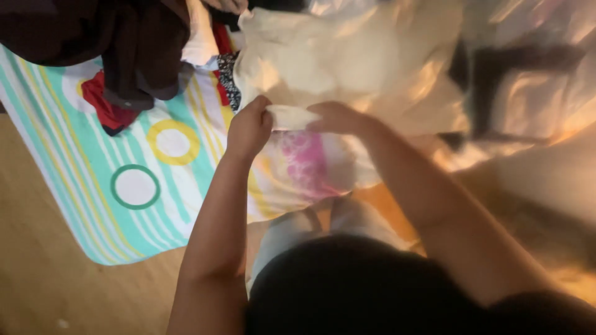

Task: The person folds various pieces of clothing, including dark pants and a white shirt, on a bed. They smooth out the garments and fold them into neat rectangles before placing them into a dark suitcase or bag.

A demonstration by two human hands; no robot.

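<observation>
My left hand (249,127) and my right hand (335,118) both pinch the near edge of a cream-coloured cloth (323,56) that spreads away from me over the pile. The gripped hem forms a small fold between the two hands. Just below them lies a white cloth with a pink pattern (304,164). My forearms reach up from the bottom of the view.
A striped teal sheet with yellow and green circles (133,186) covers the wooden floor (43,273) at left. Dark brown, red and black-and-white garments (133,56) are heaped at top left. Shiny blurred fabric (528,74) fills the right side.
</observation>
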